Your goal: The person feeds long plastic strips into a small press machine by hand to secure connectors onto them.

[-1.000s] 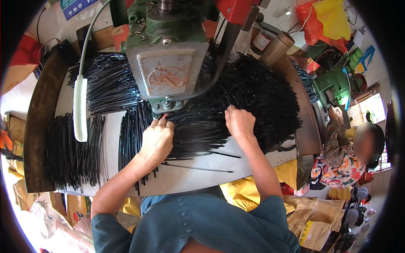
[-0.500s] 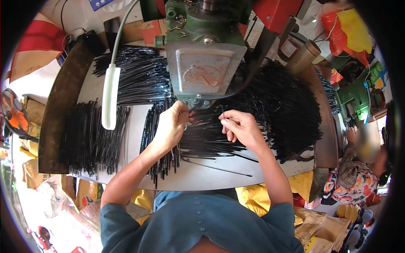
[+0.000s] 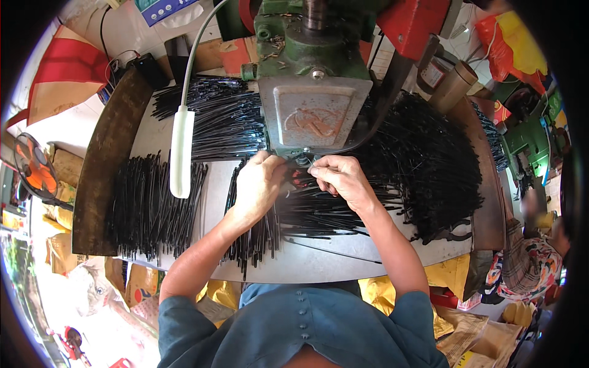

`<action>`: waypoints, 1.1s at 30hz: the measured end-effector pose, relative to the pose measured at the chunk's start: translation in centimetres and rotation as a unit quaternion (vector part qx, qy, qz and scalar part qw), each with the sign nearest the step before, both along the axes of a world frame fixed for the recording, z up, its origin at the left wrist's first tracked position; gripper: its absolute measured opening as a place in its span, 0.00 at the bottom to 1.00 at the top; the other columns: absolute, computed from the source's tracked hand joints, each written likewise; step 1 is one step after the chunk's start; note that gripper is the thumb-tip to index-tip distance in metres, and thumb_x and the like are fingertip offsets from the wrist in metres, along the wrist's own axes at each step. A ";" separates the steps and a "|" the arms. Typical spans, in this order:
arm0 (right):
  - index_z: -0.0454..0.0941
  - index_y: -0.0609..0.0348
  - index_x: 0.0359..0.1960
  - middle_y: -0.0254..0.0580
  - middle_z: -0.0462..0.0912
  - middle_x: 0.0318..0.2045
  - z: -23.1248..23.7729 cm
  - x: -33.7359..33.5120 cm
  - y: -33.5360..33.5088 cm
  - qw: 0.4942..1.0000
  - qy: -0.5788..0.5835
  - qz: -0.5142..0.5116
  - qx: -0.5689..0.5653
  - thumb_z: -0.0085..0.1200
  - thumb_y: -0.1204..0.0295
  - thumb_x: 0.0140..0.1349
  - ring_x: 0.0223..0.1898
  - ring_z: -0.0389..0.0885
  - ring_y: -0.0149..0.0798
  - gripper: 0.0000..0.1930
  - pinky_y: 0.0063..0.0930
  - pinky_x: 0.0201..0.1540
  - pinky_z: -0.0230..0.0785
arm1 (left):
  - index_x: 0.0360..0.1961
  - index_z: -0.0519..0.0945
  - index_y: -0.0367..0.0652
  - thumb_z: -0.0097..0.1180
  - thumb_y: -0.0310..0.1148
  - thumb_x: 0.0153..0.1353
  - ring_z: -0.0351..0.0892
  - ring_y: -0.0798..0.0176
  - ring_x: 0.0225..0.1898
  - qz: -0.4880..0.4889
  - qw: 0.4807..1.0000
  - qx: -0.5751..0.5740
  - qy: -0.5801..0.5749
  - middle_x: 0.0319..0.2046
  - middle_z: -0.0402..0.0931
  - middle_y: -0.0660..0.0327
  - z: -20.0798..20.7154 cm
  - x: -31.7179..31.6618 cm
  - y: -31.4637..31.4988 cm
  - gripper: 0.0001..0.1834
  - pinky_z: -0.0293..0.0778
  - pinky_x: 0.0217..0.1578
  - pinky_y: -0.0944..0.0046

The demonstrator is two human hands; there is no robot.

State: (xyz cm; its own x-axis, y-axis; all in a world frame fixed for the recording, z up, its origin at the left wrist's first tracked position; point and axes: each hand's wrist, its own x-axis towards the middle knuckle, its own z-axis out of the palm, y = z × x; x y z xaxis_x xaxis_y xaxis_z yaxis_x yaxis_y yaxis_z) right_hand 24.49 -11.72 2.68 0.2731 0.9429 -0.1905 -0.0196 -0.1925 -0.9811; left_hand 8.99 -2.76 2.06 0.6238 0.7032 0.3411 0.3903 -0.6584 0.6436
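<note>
1. Green machine (image 3: 314, 116) stands over the desk (image 3: 310, 264); its top is cut off by the frame, its working end mostly covered by my fingers.
2. My left hand (image 3: 262, 184): at the machine's lower end, left side, fingers curled. Fingertips hidden; can't tell if they pinch anything.
3. My right hand (image 3: 342, 178): just right of the machine's lower end, thumb and forefinger pressed together. Too small to tell if a rod sits between them.
4. Black rods (image 3: 325, 211): layer on my side of the machine; single ones hard to separate. Big heap (image 3: 435, 165) right of the machine, partly behind it; upright-looking bundle (image 3: 156, 205) to its left.
5. Red patch (image 3: 300, 178) under the machine, between my hands: blurry, can't identify.
6. White lamp (image 3: 182, 153) left of the machine, stalk cut off at top.
7. Person (image 3: 518, 260) far right of the machine: plaid sleeve, rest blurred or lost in the dark rim.
</note>
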 end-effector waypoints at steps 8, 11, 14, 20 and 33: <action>0.74 0.65 0.24 0.27 0.66 0.10 -0.2 0.0 0.1 0.997 0.076 -0.031 0.012 0.50 0.75 0.52 0.11 0.57 0.17 0.05 0.11 0.11 0.44 | 0.30 0.76 0.37 0.48 0.26 0.48 0.73 0.51 0.25 -0.025 0.999 0.012 -0.027 0.23 0.71 0.50 -0.5 0.1 0.9 0.08 0.69 0.28 0.60; 0.74 0.68 0.29 0.28 0.65 0.12 0.0 0.1 0.2 0.997 0.073 -0.014 0.000 0.48 0.75 0.53 0.13 0.58 0.18 0.07 0.10 0.11 0.46 | 0.30 0.75 0.33 0.50 0.22 0.48 0.73 0.53 0.26 -0.030 0.999 -0.018 -0.030 0.24 0.73 0.51 -0.5 0.5 0.7 0.07 0.67 0.29 0.64; 0.74 0.69 0.29 0.27 0.64 0.12 0.1 0.0 0.3 0.996 0.085 -0.022 -0.001 0.48 0.75 0.53 0.13 0.58 0.18 0.07 0.10 0.11 0.45 | 0.30 0.75 0.33 0.50 0.22 0.48 0.73 0.54 0.26 -0.040 0.998 -0.020 -0.032 0.23 0.72 0.51 -0.5 0.7 0.6 0.07 0.67 0.28 0.65; 0.74 0.69 0.29 0.26 0.64 0.13 0.1 -0.2 0.4 0.996 0.081 -0.028 0.003 0.48 0.75 0.53 0.14 0.57 0.17 0.08 0.10 0.12 0.45 | 0.30 0.75 0.33 0.50 0.21 0.47 0.73 0.55 0.25 -0.058 0.996 -0.038 -0.062 0.23 0.72 0.51 -0.2 0.8 0.4 0.07 0.67 0.27 0.66; 0.74 0.69 0.29 0.27 0.64 0.13 0.2 0.0 0.7 0.997 0.072 -0.010 -0.003 0.48 0.75 0.53 0.13 0.57 0.17 0.07 0.10 0.12 0.45 | 0.29 0.75 0.33 0.51 0.21 0.46 0.73 0.55 0.23 -0.087 0.995 0.038 -0.030 0.22 0.73 0.52 0.4 0.9 0.7 0.07 0.67 0.26 0.65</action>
